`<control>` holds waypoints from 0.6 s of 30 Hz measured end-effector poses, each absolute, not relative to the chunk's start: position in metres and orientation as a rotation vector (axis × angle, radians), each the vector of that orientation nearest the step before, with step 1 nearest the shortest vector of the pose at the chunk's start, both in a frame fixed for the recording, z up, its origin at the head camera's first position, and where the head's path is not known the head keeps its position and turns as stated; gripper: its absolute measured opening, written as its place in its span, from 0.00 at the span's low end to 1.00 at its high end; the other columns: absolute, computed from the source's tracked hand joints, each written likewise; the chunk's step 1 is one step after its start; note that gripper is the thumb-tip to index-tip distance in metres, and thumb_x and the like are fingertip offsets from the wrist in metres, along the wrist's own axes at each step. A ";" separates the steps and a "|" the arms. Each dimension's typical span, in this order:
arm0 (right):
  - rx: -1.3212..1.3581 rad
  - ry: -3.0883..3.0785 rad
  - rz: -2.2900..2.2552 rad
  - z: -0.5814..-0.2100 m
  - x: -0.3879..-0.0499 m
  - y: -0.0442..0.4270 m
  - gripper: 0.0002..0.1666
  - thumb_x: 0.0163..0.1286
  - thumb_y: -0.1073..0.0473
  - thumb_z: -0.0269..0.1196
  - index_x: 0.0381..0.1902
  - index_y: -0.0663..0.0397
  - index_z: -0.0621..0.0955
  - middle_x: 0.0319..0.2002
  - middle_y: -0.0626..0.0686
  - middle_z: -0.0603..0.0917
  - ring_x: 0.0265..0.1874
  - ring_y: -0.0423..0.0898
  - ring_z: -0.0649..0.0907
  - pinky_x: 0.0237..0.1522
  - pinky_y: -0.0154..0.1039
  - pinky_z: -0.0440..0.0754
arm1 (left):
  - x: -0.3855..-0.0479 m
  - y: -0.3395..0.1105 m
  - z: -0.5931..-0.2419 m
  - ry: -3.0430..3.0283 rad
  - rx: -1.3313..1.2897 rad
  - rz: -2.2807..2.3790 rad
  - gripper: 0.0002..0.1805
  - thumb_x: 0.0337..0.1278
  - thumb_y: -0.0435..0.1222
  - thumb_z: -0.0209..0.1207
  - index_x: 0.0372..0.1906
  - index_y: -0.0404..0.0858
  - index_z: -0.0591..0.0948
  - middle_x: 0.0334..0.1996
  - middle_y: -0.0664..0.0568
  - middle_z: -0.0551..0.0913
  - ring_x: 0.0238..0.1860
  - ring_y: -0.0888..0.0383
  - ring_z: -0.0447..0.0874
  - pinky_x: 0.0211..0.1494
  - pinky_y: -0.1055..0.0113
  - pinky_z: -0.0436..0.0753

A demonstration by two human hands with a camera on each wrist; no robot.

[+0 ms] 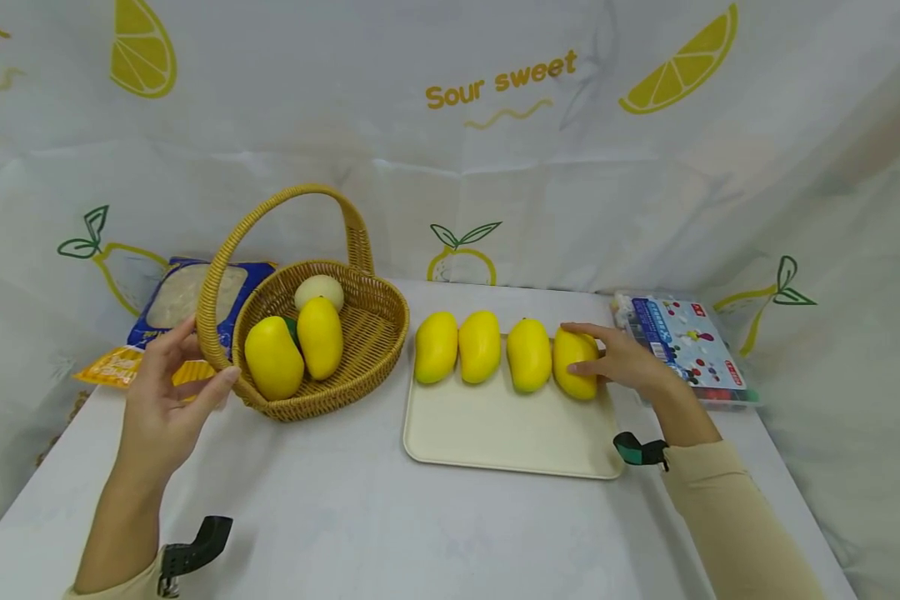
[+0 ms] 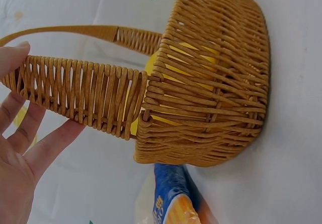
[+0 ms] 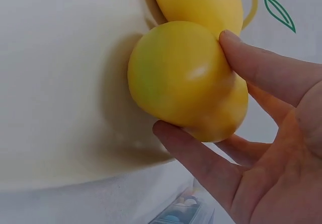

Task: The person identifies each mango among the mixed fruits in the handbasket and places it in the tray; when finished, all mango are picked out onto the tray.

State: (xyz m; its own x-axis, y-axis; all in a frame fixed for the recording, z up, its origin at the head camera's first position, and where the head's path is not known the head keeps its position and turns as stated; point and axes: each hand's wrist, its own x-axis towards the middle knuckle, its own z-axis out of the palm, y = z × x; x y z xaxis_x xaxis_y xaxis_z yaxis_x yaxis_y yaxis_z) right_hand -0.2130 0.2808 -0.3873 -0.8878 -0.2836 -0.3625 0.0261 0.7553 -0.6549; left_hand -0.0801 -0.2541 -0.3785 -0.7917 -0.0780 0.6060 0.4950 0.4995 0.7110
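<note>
A wicker basket (image 1: 367, 333) with a tall handle holds two yellow mangoes (image 1: 273, 358) and a pale round fruit (image 1: 319, 293). My left hand (image 1: 167, 400) holds the side of its handle, thumb on one face and fingers on the other; the left wrist view shows the hand (image 2: 25, 148) at the handle (image 2: 75, 88). On a cream tray (image 1: 495, 433), several mangoes stand in a row along the back. My right hand (image 1: 618, 358) grips the rightmost mango (image 1: 576, 362) between thumb and fingers, seen also in the right wrist view (image 3: 176, 73).
Behind the basket, at the left, lie a blue bag (image 1: 195, 296) and an orange packet (image 1: 116, 367). A clear box with a printed lid (image 1: 690, 342) sits right of the tray. A white printed cloth (image 1: 525, 192) hangs behind the table (image 1: 330, 517).
</note>
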 end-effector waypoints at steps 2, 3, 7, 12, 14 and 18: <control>-0.198 2.503 -0.938 -0.387 -0.213 0.281 0.43 0.72 0.55 0.66 0.80 0.49 0.61 0.79 0.68 0.55 0.66 0.65 0.70 0.65 0.58 0.82 | -0.080 -0.254 -0.378 -2.168 -0.334 -1.281 0.44 0.48 0.11 0.62 0.74 0.30 0.65 0.51 0.75 0.76 0.51 0.71 0.77 0.41 0.87 0.83; -0.192 2.499 -0.938 -0.387 -0.213 0.280 0.43 0.72 0.55 0.66 0.80 0.49 0.61 0.80 0.68 0.55 0.67 0.66 0.70 0.65 0.58 0.82 | -0.080 -0.254 -0.378 -2.164 -0.337 -1.282 0.44 0.48 0.11 0.62 0.74 0.29 0.65 0.51 0.74 0.76 0.51 0.71 0.77 0.41 0.87 0.83; -0.175 2.482 -0.948 -0.387 -0.213 0.283 0.44 0.73 0.54 0.65 0.81 0.48 0.59 0.80 0.68 0.53 0.71 0.68 0.69 0.67 0.59 0.80 | -0.080 -0.254 -0.379 -2.169 -0.326 -1.283 0.44 0.47 0.11 0.62 0.74 0.30 0.65 0.51 0.75 0.76 0.50 0.71 0.77 0.41 0.87 0.83; -0.164 2.457 -0.982 -0.389 -0.213 0.285 0.44 0.74 0.54 0.64 0.81 0.48 0.58 0.81 0.68 0.51 0.74 0.70 0.66 0.68 0.60 0.78 | -0.080 -0.253 -0.379 -2.170 -0.323 -1.289 0.44 0.48 0.11 0.62 0.74 0.31 0.65 0.51 0.75 0.76 0.50 0.70 0.77 0.41 0.87 0.83; -0.154 2.451 -0.990 -0.389 -0.213 0.286 0.45 0.74 0.54 0.64 0.82 0.48 0.57 0.81 0.68 0.51 0.73 0.70 0.67 0.68 0.59 0.78 | -0.079 -0.253 -0.379 -2.170 -0.322 -1.289 0.44 0.49 0.11 0.62 0.74 0.31 0.65 0.51 0.74 0.76 0.50 0.70 0.77 0.41 0.86 0.83; -0.132 2.450 -0.984 -0.390 -0.212 0.287 0.46 0.74 0.52 0.64 0.82 0.47 0.57 0.80 0.69 0.52 0.71 0.70 0.70 0.66 0.57 0.80 | -0.079 -0.253 -0.378 -2.173 -0.318 -1.282 0.43 0.50 0.12 0.62 0.74 0.32 0.65 0.51 0.71 0.77 0.50 0.70 0.78 0.41 0.87 0.83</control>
State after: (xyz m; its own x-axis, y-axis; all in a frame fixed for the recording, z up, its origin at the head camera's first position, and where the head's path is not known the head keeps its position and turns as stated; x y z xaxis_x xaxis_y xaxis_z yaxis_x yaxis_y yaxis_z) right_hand -0.2124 0.2869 -0.3901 -0.8739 -0.2649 -0.4075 0.0905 0.7351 -0.6719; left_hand -0.0791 -0.2534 -0.3778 -0.7974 -0.0887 0.5970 0.4795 0.5075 0.7159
